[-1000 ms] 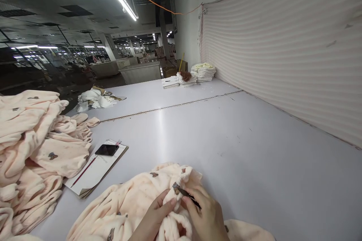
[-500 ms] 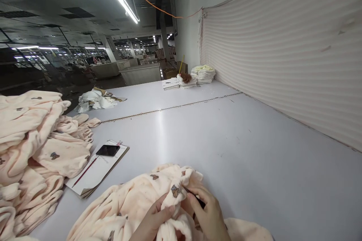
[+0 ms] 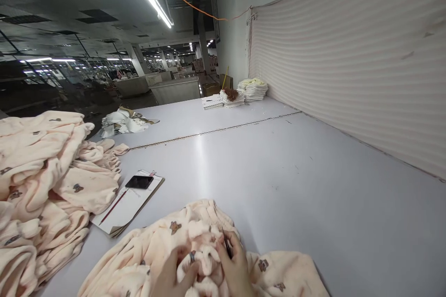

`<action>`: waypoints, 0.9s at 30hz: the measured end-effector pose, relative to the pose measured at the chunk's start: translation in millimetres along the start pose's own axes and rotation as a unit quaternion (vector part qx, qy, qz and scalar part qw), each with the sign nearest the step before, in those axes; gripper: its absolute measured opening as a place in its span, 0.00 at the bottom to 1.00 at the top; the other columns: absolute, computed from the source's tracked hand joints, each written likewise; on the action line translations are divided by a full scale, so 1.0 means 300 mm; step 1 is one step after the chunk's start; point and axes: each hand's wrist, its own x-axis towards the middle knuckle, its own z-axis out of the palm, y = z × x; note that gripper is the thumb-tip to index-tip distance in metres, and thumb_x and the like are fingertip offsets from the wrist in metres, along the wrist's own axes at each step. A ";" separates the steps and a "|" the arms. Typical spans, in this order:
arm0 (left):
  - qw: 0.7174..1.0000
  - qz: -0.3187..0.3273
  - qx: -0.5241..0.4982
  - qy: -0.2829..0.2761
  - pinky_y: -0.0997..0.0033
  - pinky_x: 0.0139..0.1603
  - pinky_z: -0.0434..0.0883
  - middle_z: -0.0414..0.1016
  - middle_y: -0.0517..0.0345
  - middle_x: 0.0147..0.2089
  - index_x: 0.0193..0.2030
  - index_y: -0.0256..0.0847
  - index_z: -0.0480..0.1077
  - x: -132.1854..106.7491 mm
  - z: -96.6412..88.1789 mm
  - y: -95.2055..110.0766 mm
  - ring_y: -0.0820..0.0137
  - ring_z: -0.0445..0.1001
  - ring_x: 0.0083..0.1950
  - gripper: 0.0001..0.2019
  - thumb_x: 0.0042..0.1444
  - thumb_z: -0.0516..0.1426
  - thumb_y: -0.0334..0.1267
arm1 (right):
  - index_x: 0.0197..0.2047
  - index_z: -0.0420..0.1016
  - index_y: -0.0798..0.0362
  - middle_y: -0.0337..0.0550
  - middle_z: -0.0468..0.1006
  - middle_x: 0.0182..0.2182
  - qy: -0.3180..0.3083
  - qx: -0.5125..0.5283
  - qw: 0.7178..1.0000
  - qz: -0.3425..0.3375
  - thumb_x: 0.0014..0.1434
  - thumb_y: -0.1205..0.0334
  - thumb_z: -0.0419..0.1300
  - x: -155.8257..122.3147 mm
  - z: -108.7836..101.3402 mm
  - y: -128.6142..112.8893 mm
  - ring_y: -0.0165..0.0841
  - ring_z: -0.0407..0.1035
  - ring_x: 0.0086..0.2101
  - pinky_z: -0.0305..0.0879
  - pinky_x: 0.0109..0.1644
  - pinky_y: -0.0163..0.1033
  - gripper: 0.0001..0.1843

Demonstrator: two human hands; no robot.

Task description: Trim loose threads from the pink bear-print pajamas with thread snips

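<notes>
Near the bottom of the head view, our left hand (image 3: 171, 276) pinches a fold of the pink fleece garment (image 3: 156, 247) on the worktop (image 3: 278, 171). Our right hand (image 3: 237, 271) has its grip closed on a thin dark tool (image 3: 227, 247) touching the fabric. Left of it, a phone (image 3: 139, 182) rests on a notebook (image 3: 121, 209).

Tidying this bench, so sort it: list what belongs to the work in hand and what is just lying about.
In hand: left hand gripping the peach fleece garment; right hand holding a thin dark tool against it.

Lying about: garment pile on the left; phone on a notepad; white scraps; folded stacks far down the table.
</notes>
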 end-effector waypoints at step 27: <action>0.977 0.076 -0.194 -0.049 0.70 0.34 0.64 0.64 0.60 0.36 0.43 0.44 0.61 -0.079 0.024 0.095 0.67 0.66 0.37 0.14 0.48 0.53 0.31 | 0.38 0.80 0.43 0.38 0.80 0.33 -0.205 -0.236 0.947 -0.078 0.58 0.60 0.57 -0.056 -0.161 -0.321 0.36 0.74 0.35 0.66 0.38 0.34 0.09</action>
